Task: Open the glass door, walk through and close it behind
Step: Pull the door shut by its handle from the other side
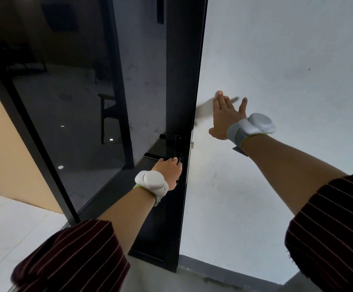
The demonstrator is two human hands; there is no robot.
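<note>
A black-framed glass door [70, 106] fills the left and middle of the head view, its latch edge close against the white wall. My left hand [168, 171] is wrapped around the black lever door handle [153, 155] low on the door's right stile. My right hand [224, 116] is raised with fingers spread, flat against or just off the white wall [287, 60] to the right of the frame. Both wrists carry white bands.
Through the dark glass I see a wooden chair [108, 114] and a table further back. A tan wall [6, 144] stands at the left, with pale floor tiles [13, 224] below. A grey skirting [224, 272] runs along the white wall's foot.
</note>
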